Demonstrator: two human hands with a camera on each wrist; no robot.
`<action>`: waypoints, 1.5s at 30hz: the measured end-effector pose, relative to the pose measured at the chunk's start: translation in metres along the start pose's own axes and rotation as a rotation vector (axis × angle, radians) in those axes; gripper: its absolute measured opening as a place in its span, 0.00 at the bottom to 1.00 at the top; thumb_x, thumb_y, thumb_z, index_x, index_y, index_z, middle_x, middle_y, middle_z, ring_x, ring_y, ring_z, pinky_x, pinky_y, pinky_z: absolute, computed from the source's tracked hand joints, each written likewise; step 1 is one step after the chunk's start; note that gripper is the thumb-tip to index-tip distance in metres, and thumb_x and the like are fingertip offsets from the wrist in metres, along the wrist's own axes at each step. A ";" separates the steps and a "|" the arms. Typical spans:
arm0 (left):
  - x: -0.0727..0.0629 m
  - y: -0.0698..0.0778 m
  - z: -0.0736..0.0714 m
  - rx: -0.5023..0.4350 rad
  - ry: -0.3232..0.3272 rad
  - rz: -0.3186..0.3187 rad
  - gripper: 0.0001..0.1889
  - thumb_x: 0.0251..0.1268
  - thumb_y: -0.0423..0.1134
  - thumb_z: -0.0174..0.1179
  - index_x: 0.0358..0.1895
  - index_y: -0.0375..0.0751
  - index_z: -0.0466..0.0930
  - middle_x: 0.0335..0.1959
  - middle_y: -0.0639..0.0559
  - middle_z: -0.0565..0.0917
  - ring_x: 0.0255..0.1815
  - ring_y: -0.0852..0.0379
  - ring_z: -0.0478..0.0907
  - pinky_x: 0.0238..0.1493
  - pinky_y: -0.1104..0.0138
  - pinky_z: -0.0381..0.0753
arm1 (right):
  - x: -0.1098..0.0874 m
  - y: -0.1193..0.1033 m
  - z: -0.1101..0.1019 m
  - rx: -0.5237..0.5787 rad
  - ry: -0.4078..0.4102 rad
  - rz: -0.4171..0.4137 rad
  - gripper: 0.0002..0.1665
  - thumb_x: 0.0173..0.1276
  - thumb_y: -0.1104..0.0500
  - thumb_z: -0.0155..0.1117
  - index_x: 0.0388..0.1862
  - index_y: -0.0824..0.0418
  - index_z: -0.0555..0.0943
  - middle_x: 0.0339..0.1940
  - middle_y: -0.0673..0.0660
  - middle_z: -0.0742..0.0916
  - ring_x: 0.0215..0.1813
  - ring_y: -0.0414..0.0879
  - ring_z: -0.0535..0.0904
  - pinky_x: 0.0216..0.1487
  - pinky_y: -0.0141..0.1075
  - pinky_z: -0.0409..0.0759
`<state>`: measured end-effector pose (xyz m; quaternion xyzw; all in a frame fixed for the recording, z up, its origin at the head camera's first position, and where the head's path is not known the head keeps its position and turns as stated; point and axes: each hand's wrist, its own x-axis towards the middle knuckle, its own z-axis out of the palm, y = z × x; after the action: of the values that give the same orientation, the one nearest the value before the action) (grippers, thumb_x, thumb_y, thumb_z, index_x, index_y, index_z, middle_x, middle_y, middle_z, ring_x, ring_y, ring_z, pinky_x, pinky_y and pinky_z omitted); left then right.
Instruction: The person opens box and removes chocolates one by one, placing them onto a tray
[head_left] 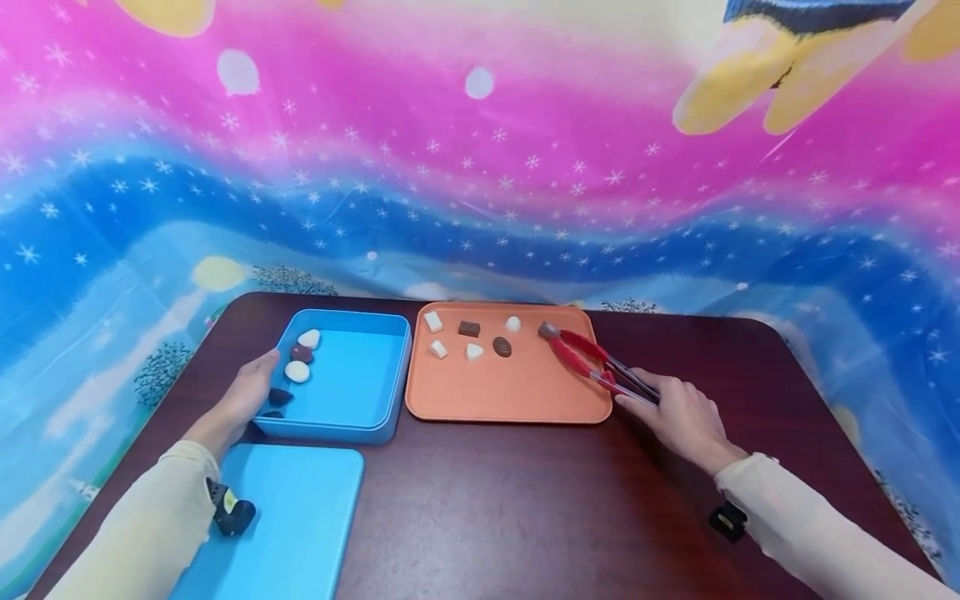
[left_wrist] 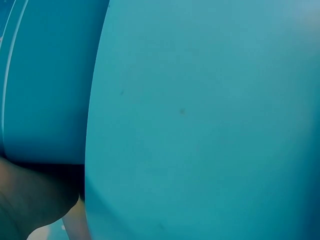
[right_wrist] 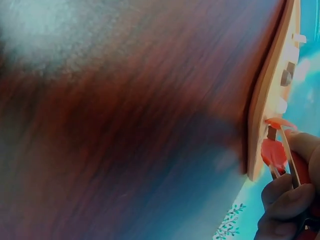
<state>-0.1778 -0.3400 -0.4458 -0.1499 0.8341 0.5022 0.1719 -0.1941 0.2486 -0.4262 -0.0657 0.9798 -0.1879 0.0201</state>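
My right hand (head_left: 682,417) grips a pair of red-tipped tongs (head_left: 592,360). Their tips stand around a small brown chocolate piece (head_left: 546,328) at the back right of the orange tray (head_left: 510,404). In the right wrist view the fingers (right_wrist: 287,197) wrap the tongs' handles. On the tray's left half lie several white and brown pieces, among them a round dark chocolate (head_left: 502,347). My left hand (head_left: 243,392) holds the left wall of an open blue box (head_left: 386,432), thumb at the rim. Inside, along its left side, sit several white and dark pieces, including a round white one (head_left: 297,372).
A flat blue lid (head_left: 300,500) lies in front of the box, under my left forearm. Box and tray stand side by side at the back of the dark wooden table (head_left: 510,508). Behind the table hangs a colourful printed cloth (head_left: 450,167).
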 end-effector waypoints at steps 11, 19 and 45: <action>0.001 -0.003 0.001 0.007 -0.006 -0.012 0.44 0.77 0.68 0.18 0.81 0.41 0.22 0.83 0.33 0.28 0.82 0.26 0.28 0.76 0.28 0.36 | -0.002 0.005 0.002 0.039 0.004 0.027 0.49 0.66 0.33 0.66 0.77 0.59 0.68 0.51 0.66 0.87 0.30 0.48 0.74 0.22 0.36 0.69; -0.001 -0.006 -0.002 0.006 -0.003 -0.016 0.44 0.77 0.69 0.18 0.80 0.41 0.21 0.82 0.33 0.27 0.81 0.26 0.27 0.76 0.28 0.35 | -0.005 -0.006 0.003 0.097 0.070 0.015 0.54 0.66 0.29 0.64 0.78 0.63 0.65 0.32 0.61 0.85 0.30 0.48 0.76 0.25 0.36 0.71; -0.001 -0.002 -0.002 0.001 -0.009 -0.013 0.45 0.76 0.69 0.19 0.81 0.41 0.22 0.82 0.33 0.28 0.81 0.26 0.27 0.76 0.28 0.35 | -0.011 -0.106 0.019 0.178 0.007 -0.117 0.52 0.54 0.27 0.73 0.70 0.55 0.76 0.49 0.53 0.89 0.37 0.42 0.78 0.35 0.35 0.78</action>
<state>-0.1768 -0.3423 -0.4462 -0.1529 0.8326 0.5013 0.1791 -0.1689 0.1461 -0.4040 -0.1199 0.9538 -0.2751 0.0113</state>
